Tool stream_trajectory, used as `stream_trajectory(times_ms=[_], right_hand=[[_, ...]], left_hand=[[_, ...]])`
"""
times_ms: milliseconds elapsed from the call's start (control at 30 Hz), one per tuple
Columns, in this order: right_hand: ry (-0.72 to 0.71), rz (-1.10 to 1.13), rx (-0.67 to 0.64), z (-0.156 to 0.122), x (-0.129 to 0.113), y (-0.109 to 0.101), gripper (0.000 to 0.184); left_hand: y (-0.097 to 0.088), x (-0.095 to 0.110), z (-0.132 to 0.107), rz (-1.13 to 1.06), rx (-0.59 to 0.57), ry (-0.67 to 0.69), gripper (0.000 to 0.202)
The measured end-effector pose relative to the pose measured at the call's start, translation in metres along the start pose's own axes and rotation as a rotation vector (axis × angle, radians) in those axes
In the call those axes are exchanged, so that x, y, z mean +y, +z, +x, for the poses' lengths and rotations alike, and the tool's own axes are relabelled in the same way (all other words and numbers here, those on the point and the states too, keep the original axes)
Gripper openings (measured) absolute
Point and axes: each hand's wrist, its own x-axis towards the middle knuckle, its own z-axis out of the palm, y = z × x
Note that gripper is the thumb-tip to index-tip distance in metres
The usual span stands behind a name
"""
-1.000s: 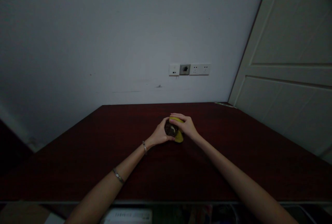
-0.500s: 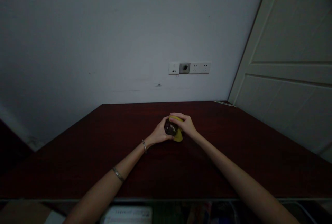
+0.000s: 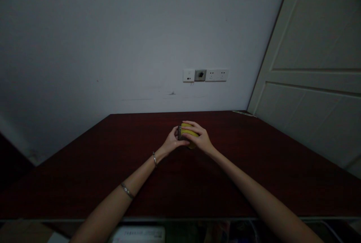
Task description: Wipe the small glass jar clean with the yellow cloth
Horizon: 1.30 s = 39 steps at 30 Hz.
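Both my hands meet over the middle of a dark red table point(image 3: 113, 168). Between them is a small yellow object point(image 3: 188, 132) with a dark part on its left side. My left hand point(image 3: 172, 142) is curled around the dark left side, thumb underneath. My right hand point(image 3: 199, 138) wraps over the yellow top with its fingers pressed on it. Much of the object is hidden by my fingers, so I cannot make out what it is. My left arm carries two thin bracelets point(image 3: 154, 158).
A grey wall rises behind the table, with a row of wall sockets point(image 3: 205, 74) above the far edge. A pale panelled door point(image 3: 316, 74) stands at the right. Below the table's near edge lies a white box point(image 3: 138, 234) among dim clutter.
The object has turned in my hands: its dark face, seen before toward me, now points left, and the yellow side is up. My hands shifted slightly away from me.
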Motion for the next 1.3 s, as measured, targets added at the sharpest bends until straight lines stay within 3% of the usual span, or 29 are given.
stream_trajectory(times_ms=[300,500,633,933,1200,1300], right_hand=[[0.242,0.162,0.109,0.008,0.014,-0.007,0.029],[0.06,0.052,0.028,0.002,0.007,-0.003,0.022],[0.046,0.034,0.01,0.002,0.006,-0.003,0.023],[0.39,0.249,0.177,0.003,0.019,-0.003,0.038],[0.086,0.05,0.054,-0.001,0.005,0.0,0.024],[0.049,0.007,0.023,-0.002,0.003,0.001,0.024]], left_hand=[[0.006,0.006,-0.002,-0.029,-0.021,-0.03,0.072],[0.005,0.006,-0.001,-0.015,0.04,-0.047,0.068],[0.003,0.005,-0.001,-0.022,0.039,-0.044,0.068],[0.006,0.006,-0.002,-0.019,0.008,-0.057,0.075],[0.004,0.008,0.001,0.011,0.1,-0.032,0.065],[0.002,0.009,0.0,0.03,0.099,-0.03,0.065]])
